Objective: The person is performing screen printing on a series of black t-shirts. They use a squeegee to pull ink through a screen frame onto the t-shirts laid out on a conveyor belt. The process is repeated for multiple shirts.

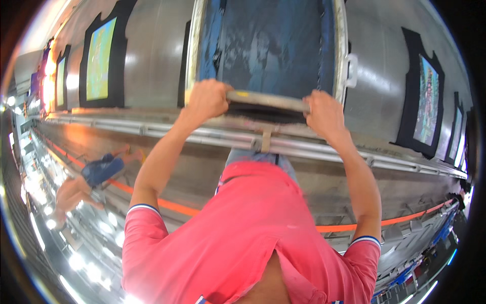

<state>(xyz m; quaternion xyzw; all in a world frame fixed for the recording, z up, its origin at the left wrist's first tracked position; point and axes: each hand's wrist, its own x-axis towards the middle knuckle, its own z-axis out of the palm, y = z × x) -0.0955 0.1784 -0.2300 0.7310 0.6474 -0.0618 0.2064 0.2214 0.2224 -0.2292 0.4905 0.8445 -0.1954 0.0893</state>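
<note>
A screen-printing frame with pale, ink-stained sides and a dark blue, smeared mesh reaches away from me at the top centre. Its near bar tilts slightly, lower on the right. My left hand is closed over the left end of this bar, and my right hand over the right end. Both sets of fingers are curled around it, partly hidden from view. Dark fabric shows in the gap just below the bar.
Black garment pieces with colourful prints lie flat along the grey table, including one at left and one at right. A metal rail follows the table's near edge. Another person is at the far left, beyond an orange floor line.
</note>
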